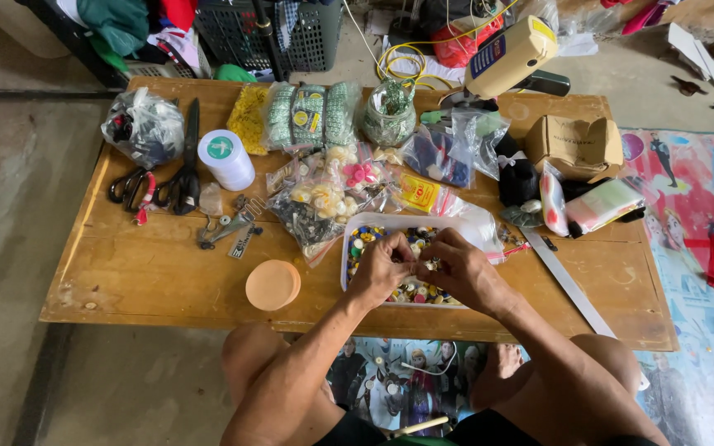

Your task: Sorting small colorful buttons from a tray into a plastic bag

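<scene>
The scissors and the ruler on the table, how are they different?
The scissors are dark and lie left of the hands; the ruler is pale metal and lies right of them. The scissors have loop handles at the near end; the ruler is one plain flat strip. The scissors point straight away; the ruler lies slanted. Both lie flat on the wooden table.

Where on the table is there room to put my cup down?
Bare wood lies on the table left of the round orange lid, below the scissors. Another free patch sits right of the ruler. The middle is crowded with bags around the button tray.
</scene>
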